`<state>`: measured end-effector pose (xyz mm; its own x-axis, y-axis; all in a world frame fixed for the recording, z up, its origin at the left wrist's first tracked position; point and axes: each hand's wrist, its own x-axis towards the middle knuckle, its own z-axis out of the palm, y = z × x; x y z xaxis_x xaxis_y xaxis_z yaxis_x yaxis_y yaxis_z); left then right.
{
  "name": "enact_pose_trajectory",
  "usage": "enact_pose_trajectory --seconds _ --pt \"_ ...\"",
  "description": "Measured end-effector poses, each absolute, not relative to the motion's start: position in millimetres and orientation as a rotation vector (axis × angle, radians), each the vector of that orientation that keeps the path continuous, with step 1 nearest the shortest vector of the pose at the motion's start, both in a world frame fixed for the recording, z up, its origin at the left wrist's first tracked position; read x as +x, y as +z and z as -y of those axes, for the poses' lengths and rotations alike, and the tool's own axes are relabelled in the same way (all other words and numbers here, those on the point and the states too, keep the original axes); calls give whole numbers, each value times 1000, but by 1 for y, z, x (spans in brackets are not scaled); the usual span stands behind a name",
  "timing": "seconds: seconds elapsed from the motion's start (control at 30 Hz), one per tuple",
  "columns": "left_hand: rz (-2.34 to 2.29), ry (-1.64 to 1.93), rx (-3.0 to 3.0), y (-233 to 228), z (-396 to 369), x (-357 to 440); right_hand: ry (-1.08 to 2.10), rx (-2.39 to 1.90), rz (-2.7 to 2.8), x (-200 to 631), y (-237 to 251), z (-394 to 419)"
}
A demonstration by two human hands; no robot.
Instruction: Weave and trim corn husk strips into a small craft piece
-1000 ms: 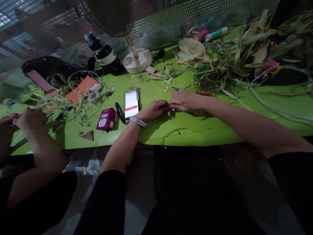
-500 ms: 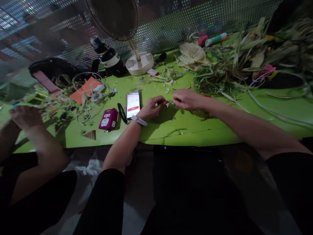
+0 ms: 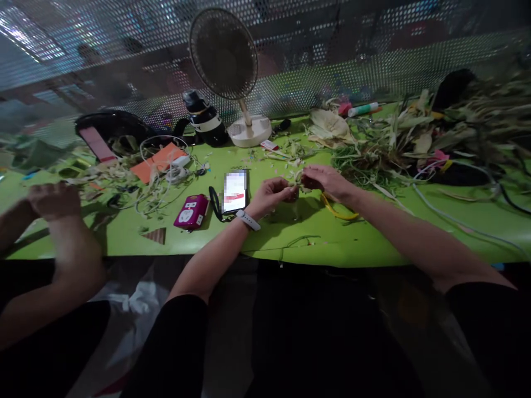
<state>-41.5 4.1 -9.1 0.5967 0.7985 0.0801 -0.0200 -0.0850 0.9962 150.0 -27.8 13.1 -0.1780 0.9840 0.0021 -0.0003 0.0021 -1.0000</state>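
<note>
My left hand (image 3: pixel 274 196), with a pale band on its wrist, is closed with thumb and fingertips pinched on a small pale green piece of dried plant (image 3: pixel 298 178). From the other side, my right hand (image 3: pixel 326 179) reaches that piece, its fingers bent together against it; the fingertips are partly hidden. Both hands are just above the green table (image 3: pixel 265 237). Close to the right wrist lies a yellow loop (image 3: pixel 338 213). A lit phone (image 3: pixel 234 193) lies left of my left hand, beside a magenta box (image 3: pixel 191 211).
A fan (image 3: pixel 249 131) and a black bottle (image 3: pixel 207 126) stand at the back. Heaped dried leaves (image 3: pixel 385 130) cover the right side, with a white cable (image 3: pixel 448 213) in front. At left are an orange card (image 3: pixel 160 160), tangled cords and another person's hands (image 3: pixel 56 202).
The view has shifted, so the table sits lower. My hands have come closer together around the plant piece, the right fingers now curving over it. More of the yellow loop shows.
</note>
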Motion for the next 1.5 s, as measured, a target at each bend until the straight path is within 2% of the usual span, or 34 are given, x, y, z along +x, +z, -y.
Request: enact_pose_trajectory --seconds 0.23,0.57,0.9,1.07,1.2,1.4,1.5 --pt "-750 829 1369 -10 -6 -39 886 -1212 1766 154 8 33" --pt "-597 845 1477 -10 -10 -44 928 -1218 1902 155 11 36" --pt "-621 951 1492 -11 -11 -45 1090 -1281 1653 151 12 37" --pt "-649 847 1412 -9 -9 -46 998 -1274 1846 152 11 37" --pt "-683 921 1399 -11 -8 -42 838 -1272 1965 153 10 39" --pt "-645 1107 1326 -12 -7 -36 839 -1288 2021 145 5 44" --pt "-646 1067 1289 -9 -6 -37 735 -1294 2050 144 4 43"
